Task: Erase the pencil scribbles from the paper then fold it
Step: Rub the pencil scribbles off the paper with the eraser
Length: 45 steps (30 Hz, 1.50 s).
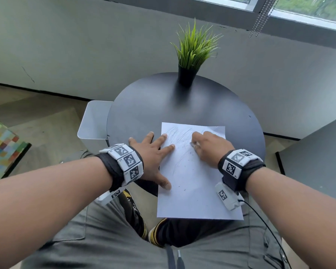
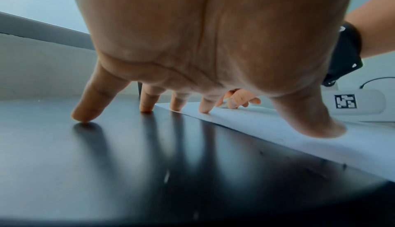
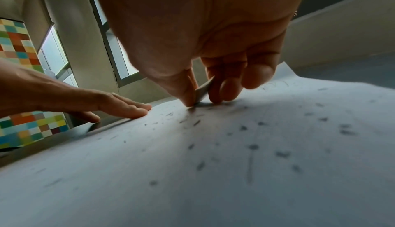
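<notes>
Thin white paper (image 1: 194,181), matt, smudged with grey pencil scribbles (image 1: 177,135) and strewn with dark eraser crumbs (image 3: 254,147). Lying on a round table (image 1: 182,105) with a dark, smooth, semi-glossy top, sheeny enough to mirror the fingers (image 2: 147,102) in the left wrist view. Small pale eraser (image 3: 202,91), dull-surfaced, exact material hard to tell. Black cloth wrist bands (image 1: 114,171) carrying hard white plastic marker blocks (image 1: 127,160). Stiff, plastic-looking green grass (image 1: 194,47) in a matt black pot (image 1: 186,77). Smooth white bin (image 1: 93,123), plastic or painted metal, cannot tell. Grey woven cloth trousers (image 1: 97,239).
</notes>
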Motion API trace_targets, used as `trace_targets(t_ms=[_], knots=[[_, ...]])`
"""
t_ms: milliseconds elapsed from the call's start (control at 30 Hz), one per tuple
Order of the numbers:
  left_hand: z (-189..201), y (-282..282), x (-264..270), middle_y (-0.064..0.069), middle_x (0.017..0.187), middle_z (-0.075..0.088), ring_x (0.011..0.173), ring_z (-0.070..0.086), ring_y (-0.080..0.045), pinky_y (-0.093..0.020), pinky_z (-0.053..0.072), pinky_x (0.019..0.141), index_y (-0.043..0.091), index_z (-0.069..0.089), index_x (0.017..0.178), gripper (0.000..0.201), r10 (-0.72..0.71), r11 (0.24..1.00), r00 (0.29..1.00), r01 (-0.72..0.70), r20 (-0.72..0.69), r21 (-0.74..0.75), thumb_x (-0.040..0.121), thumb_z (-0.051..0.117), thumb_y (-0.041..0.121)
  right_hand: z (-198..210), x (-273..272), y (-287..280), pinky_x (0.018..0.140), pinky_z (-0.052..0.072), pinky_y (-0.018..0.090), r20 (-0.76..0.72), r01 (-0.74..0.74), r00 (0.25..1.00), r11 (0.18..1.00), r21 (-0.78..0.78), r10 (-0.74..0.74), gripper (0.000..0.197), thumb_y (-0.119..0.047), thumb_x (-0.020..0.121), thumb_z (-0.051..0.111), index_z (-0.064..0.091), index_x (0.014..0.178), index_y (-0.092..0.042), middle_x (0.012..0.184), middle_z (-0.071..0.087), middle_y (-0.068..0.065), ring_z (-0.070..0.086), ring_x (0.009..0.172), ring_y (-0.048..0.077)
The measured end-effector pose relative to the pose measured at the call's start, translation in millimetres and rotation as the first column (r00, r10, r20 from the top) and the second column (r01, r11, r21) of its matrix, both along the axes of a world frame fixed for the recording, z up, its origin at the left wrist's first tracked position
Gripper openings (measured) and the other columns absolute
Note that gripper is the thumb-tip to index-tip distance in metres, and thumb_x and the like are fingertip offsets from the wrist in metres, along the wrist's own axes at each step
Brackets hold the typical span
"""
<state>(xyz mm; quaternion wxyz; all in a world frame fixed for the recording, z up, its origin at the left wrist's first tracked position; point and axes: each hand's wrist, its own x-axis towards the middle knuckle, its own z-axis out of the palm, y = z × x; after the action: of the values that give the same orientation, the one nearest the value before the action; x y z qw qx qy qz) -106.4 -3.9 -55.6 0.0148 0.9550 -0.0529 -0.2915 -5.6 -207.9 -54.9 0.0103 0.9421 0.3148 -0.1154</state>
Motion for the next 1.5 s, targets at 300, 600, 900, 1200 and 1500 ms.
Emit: trace_targets(t_ms=[300,600,900,1200,1500], knots=[[-5,-5,-3,0.006,0.167,-0.024,0.155,-0.014,-0.035,-0.082,0.021,0.105,0.042,-0.014,0.157,0.14,0.002,1.0,1.0,-0.003,0.014,0.023,0.053,0.062,0.097,12,-83,15,0.066,0.044,0.039,-0.153,-0.498,0.86,0.867,-0.038,0.487,0.025,-0.015,0.092,0.046,0.045,0.117,-0.019,0.102,0.049,0.005,0.054,0.091,0.028],[-1,-7,-2,0.005,0.167,-0.025,0.155,-0.014,-0.037,-0.083,0.023,0.103,0.041,-0.016,0.157,0.142,-0.005,1.0,1.0,0.005,0.001,0.026,0.052,0.062,0.097,7,-79,13,0.061,0.044,0.038,-0.165,-0.455,0.877,0.89,0.015,0.451,0.02,-0.021,0.093,0.048,0.045,0.113,-0.024,0.092,0.045,0.0,0.051,0.078,0.025],[1,-9,0,0.002,0.167,-0.027,0.154,-0.015,-0.042,-0.085,0.023,0.102,0.051,-0.015,0.155,0.133,-0.01,1.0,1.0,0.01,-0.016,0.025,0.057,0.064,0.093,17,-85,15,0.069,0.048,0.04,-0.208,-0.403,0.896,0.915,-0.016,0.391,0.017,-0.02,0.096,0.041,0.042,0.112,-0.021,0.098,0.056,0.005,0.059,0.087,0.031],[3,-12,4,0.003,0.167,-0.024,0.154,-0.012,-0.042,-0.083,0.027,0.1,0.054,-0.011,0.154,0.13,0.007,1.0,1.0,-0.007,-0.008,0.022,0.053,0.059,0.099,17,-33,6,0.051,0.053,0.037,-0.606,0.43,0.782,0.829,0.357,-0.145,0.004,-0.023,0.096,0.048,0.05,0.094,-0.021,0.067,0.068,0.01,0.059,0.05,0.023],[1,-15,2,0.002,0.167,-0.025,0.154,-0.011,-0.043,-0.082,0.026,0.101,0.052,-0.012,0.154,0.13,0.024,0.999,1.0,-0.025,0.011,0.029,0.055,0.057,0.099,4,-25,9,0.074,0.048,0.036,-0.258,0.223,0.952,0.948,0.227,-0.163,0.019,-0.038,0.093,0.057,0.051,0.095,-0.02,0.089,0.064,0.008,0.059,0.084,0.029]])
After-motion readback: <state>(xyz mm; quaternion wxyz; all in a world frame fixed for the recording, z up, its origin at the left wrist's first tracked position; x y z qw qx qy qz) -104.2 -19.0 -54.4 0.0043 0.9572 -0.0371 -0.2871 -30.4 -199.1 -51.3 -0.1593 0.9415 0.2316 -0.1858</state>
